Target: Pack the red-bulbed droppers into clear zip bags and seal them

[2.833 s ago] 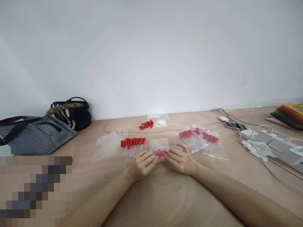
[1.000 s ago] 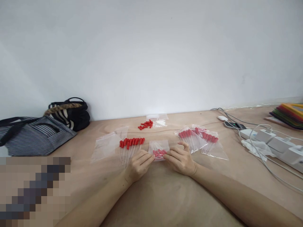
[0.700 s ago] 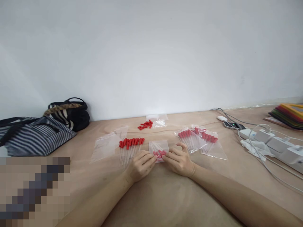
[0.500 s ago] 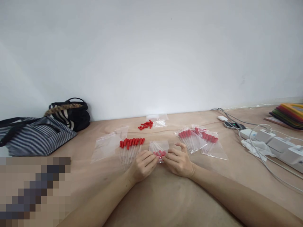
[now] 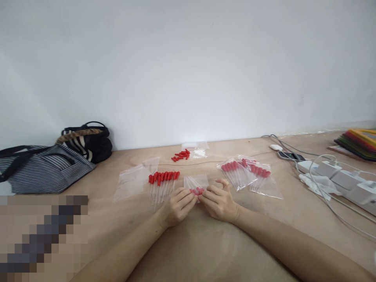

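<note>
Now, at six o'clock from centre: clear dropper bag (image 5: 196, 183), near edge pinched by left hand (image 5: 178, 205) and right hand (image 5: 219, 201); from bag, loose droppers (image 5: 163, 182) at nine o'clock, filled bags (image 5: 246, 178) at three.

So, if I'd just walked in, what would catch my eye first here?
Probably the bright red: a row of red-capped clear tubes left of centre, with a small pile of red caps farther back towards the wall. In the middle, the left hand and right hand pinch the near edge of a small clear bag holding more such tubes. At far left, a striped bag stands out.
</note>
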Action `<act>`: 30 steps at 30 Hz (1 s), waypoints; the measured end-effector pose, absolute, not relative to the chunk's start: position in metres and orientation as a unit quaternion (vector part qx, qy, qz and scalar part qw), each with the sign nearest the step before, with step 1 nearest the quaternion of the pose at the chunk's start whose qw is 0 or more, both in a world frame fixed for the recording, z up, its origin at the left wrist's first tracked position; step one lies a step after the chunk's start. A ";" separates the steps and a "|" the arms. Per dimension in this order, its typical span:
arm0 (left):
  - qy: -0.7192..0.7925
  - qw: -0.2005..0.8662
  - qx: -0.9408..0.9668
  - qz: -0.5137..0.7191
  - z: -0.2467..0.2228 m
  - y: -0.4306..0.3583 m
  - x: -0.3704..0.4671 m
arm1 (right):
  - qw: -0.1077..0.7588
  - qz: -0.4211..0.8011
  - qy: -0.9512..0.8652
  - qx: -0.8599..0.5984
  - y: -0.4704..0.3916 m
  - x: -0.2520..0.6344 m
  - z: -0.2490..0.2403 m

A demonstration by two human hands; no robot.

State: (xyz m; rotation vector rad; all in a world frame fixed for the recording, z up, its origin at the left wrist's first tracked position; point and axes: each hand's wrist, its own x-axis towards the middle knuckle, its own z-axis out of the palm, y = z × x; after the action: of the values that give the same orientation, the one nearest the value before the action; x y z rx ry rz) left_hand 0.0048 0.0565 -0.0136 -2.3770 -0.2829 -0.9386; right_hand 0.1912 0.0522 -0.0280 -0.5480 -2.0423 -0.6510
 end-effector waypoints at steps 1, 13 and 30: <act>-0.105 0.285 -0.887 -0.349 -0.013 0.056 0.005 | 0.444 -0.267 -0.827 -0.218 0.052 0.191 -0.029; -0.173 0.300 -0.871 -0.350 -0.015 0.054 -0.007 | 0.423 -0.337 -0.810 -0.227 0.055 0.205 -0.031; -0.199 0.253 -0.863 -0.390 -0.002 0.052 -0.013 | 0.335 -0.090 -0.894 -0.283 0.068 0.236 -0.024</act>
State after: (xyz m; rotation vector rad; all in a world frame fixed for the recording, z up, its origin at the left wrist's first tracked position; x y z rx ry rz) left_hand -0.0132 0.0524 -0.0022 -2.3444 -0.5403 -1.0606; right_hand 0.2356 0.0680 -0.0236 -0.7384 -2.3326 -0.2357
